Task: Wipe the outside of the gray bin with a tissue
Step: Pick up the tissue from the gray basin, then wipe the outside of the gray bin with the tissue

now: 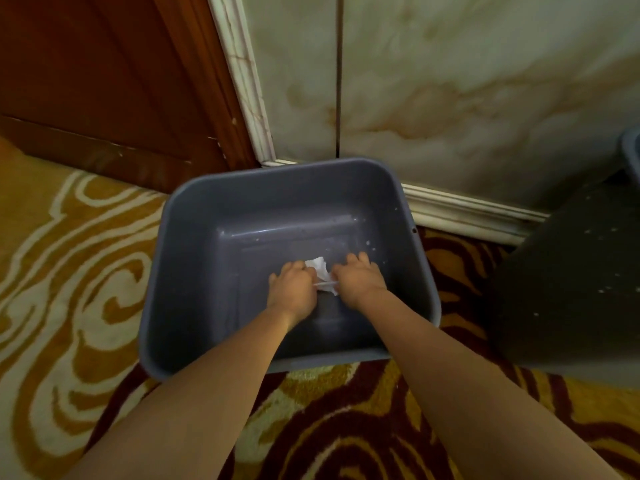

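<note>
The gray bin [180, 237] stands upright on the carpet, its square opening facing me. Both my arms reach down inside it. My left hand [292, 289] and my right hand [360, 278] meet near the bin's floor, each gripping a side of a crumpled white tissue [320, 270]. The tissue sits between the two hands, partly hidden by my fingers. Small white flecks lie on the bin's inner right wall.
A patterned gold, cream and dark red carpet [69, 271] surrounds the bin. A brown wooden door [104, 81] is at the back left, a marbled wall [467, 81] with white skirting behind. A dark speckled object [571, 271] stands close to the bin's right side.
</note>
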The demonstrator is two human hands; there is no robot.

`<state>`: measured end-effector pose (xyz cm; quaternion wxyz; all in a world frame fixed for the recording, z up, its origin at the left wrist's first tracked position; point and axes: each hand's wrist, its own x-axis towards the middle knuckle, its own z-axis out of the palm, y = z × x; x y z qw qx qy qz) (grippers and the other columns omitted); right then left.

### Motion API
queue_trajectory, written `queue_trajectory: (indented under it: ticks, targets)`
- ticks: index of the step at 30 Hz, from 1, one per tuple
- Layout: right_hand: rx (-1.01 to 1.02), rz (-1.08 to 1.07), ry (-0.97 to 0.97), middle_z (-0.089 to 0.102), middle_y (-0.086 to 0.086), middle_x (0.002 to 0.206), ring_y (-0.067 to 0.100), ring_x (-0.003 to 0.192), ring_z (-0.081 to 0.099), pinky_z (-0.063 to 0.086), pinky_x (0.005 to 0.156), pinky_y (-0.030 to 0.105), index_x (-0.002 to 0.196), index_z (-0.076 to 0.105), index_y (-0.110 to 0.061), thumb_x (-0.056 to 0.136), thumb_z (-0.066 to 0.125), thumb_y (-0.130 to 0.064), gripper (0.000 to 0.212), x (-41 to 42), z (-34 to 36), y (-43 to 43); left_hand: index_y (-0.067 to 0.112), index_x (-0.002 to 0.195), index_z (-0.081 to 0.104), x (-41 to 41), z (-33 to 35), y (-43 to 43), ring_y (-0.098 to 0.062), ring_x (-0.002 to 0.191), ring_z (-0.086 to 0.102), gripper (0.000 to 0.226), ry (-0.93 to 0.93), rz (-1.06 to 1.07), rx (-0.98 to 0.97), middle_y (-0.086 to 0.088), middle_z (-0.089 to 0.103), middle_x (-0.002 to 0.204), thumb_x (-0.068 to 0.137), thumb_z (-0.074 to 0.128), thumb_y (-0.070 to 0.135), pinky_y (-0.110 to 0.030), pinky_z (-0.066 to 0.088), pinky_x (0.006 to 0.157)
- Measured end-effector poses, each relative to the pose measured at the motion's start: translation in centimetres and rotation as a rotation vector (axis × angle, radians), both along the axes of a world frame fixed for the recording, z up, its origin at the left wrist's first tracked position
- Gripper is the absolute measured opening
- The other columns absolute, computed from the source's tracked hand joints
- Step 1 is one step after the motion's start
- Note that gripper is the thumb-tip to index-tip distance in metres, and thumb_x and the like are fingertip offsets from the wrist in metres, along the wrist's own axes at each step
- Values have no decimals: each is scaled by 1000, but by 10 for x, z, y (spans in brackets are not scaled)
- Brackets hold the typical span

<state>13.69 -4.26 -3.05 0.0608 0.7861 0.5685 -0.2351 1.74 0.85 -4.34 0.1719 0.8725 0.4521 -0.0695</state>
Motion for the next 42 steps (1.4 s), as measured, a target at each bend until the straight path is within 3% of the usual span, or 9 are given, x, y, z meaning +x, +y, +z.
queue_trajectory:
  ticks: [4, 8, 12, 15, 20, 25, 30, 35, 42]
  targets:
    - [121, -134, 139, 50, 17, 126, 36, 121, 38, 37, 98, 43, 116, 56, -8, 94, 45, -16, 26, 9, 17, -6, 12, 96, 58, 2, 18, 1, -32, 98, 57, 13, -291, 120, -113, -14, 66, 102, 89, 47, 15, -39, 42, 84]
    - [377, -391, 464, 62, 19, 109, 32, 99, 57, 44, 73, 32, 105, 57, -4, 96, 44, -15, 20, 21, 53, -15, 12, 95, 57, 12, 49, 2, -21, 81, 57, 9, -610, 261, -324, -8, 64, 90, 91, 49, 14, -27, 43, 65]
    - [469, -319, 628, 55, 7, 122, 20, 104, 54, 41, 77, 24, 127, 45, -10, 87, 61, -17, 44, 32, 95, -37, 19, 88, 57, 27, 87, -6, -10, 72, 58, 11, -797, 199, -479, 3, 63, 78, 93, 49, 15, -10, 45, 57]
    - [534, -257, 540, 54, 4, 129, 19, 109, 53, 40, 79, 21, 131, 44, -15, 83, 59, -6, 51, 38, 121, -62, 20, 85, 60, 34, 115, -16, -11, 76, 61, 14, -810, 98, -536, 2, 66, 81, 94, 50, 20, -19, 49, 67]
    - [702, -312, 384, 70, 3, 92, 17, 84, 62, 46, 66, 27, 105, 65, -16, 94, 48, -19, 20, 42, 168, -121, 21, 91, 68, 47, 159, -46, -4, 79, 65, 21, -667, -170, -680, 7, 70, 86, 94, 49, 29, -16, 50, 69]
    - [777, -413, 342, 40, -3, 52, 10, 50, 35, 26, 47, 25, 60, 50, -8, 93, 49, -22, 35, 56, 201, -198, 35, 101, 68, 68, 204, -93, -1, 92, 66, 26, -547, -388, -824, 12, 72, 98, 85, 51, 46, -17, 52, 82]
    - [850, -679, 431, 60, -4, 65, 8, 58, 54, 42, 53, 24, 83, 66, -15, 94, 47, -26, 24, 59, 202, -279, 19, 98, 67, 95, 217, -152, -4, 82, 63, 14, -469, -600, -716, -2, 70, 92, 87, 60, 24, -17, 49, 75]
    - [886, -889, 595, 69, -1, 68, 8, 65, 64, 51, 55, 19, 79, 69, -18, 93, 49, -29, 26, 55, 181, -333, 23, 99, 69, 110, 219, -211, -4, 80, 63, 25, -242, -850, -320, 7, 69, 87, 88, 54, 39, -25, 50, 75]
    - [920, -1344, 819, 73, -3, 68, 8, 73, 68, 48, 61, 23, 71, 68, -24, 92, 53, -33, 27, 70, 157, -371, 20, 108, 69, 178, 271, -232, 13, 77, 54, 24, -702, -776, 28, 9, 71, 101, 90, 54, 23, 7, 34, 68]
